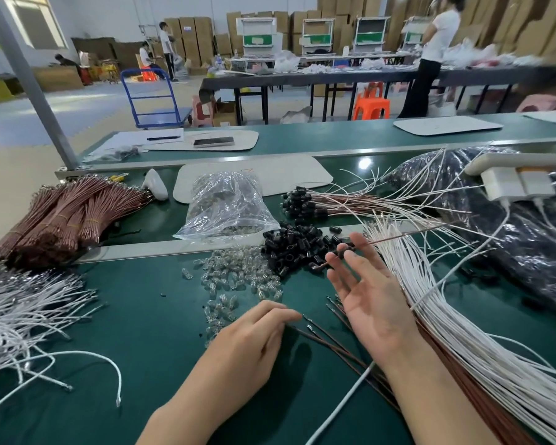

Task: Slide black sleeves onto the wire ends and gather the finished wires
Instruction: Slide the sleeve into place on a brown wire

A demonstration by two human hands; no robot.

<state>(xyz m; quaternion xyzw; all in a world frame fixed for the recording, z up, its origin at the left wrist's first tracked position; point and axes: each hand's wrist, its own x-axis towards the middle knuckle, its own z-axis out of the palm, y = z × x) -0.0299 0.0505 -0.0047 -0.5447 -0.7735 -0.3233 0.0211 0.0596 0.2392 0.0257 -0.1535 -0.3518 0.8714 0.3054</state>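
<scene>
While tied brown bundles point(61, 216) rest far left on the desk point(148, 332), the left hand point(251, 335) pinches loose brown wires point(318, 341) with curled fingers; black sleeves point(292, 248) are heaped just beyond; the right hand point(369, 297) is spread open, a sleeved wire point(398, 237) crossing its fingertips; white wires point(446, 316) fan rightward.

Head cam, fwd/down, close over bench point(148, 358)

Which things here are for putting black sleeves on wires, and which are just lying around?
For the job: loose black sleeves, brown wires, finished sleeved wires.
Just lying about: phone, pen, white charger, clear plastic bag.
</scene>
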